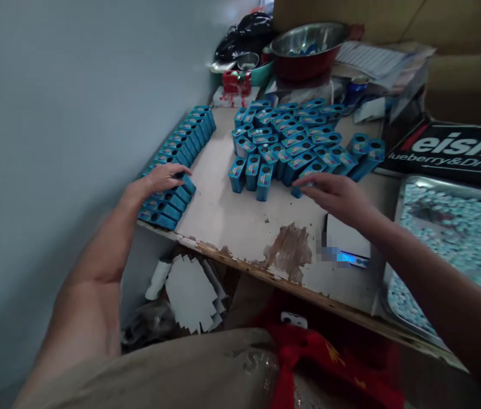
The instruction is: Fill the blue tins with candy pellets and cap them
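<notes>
On the left of the table, a slanting row of small blue plastic containers (183,143) stands side by side, each with a dark round hole in its top. My left hand (166,177) rests over the near part of this row, with thumb and fingers closed about one blue container (188,183). A looser group of the same containers (283,136) fills the back middle, with labels on the tops. My right hand (331,192) is at the near edge of that group. Its fingers are stretched out over a blue container (297,191), partly hiding it; whether they touch it is unclear.
A small digital scale (348,237) with a lit display lies below my right forearm. At right, a metal tray (408,184) holds many pale blue-white pieces. Behind stand a red-sided steel bowl (308,62), a tape dispenser (237,83) and a printed carton (453,147). The wall (74,102) borders the left.
</notes>
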Demonstrator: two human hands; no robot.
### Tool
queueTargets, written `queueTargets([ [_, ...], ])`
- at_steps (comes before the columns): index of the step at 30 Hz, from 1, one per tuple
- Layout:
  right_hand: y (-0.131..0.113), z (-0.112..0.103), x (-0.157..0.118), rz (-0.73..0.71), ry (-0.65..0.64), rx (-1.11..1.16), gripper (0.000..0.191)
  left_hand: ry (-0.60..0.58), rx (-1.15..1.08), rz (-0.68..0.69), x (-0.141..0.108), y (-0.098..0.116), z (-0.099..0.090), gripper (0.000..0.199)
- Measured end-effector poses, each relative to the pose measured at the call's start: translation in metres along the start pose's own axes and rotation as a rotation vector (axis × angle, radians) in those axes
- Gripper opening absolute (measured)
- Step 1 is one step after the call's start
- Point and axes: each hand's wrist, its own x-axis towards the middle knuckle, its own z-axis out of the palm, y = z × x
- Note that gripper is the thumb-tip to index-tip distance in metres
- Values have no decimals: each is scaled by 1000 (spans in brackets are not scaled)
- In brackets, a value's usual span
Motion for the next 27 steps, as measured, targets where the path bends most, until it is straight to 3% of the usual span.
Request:
queueTargets([
  [3,-28,21,52,-81,-101,-623,56,22,162,-82,-13,4,27,36],
  [5,-38,34,79,-77,-188,-871,59,77,197,-112,-20,9,41,36],
  [8,-45,46,99,-61,-246,-996,52,105,210,-123,-21,9,49,31],
  [10,-48,47,96,-53,-240,-984,40,121,217,-121,-17,3,50,30],
  [12,-48,39,79,-39,-216,-938,28,153,201,-105,-12,-5,51,30],
  [15,-37,13,30,25,-144,-886,22,248,121,-58,-7,-16,54,32],
  [20,12,-42,-62,246,7,-883,25,389,34,-13,-11,-8,48,64],
  [23,29,-52,-96,330,44,-833,26,476,36,27,-17,26,41,74],
  [27,44,-56,-112,325,162,-620,15,547,-15,161,-30,108,52,48],
])
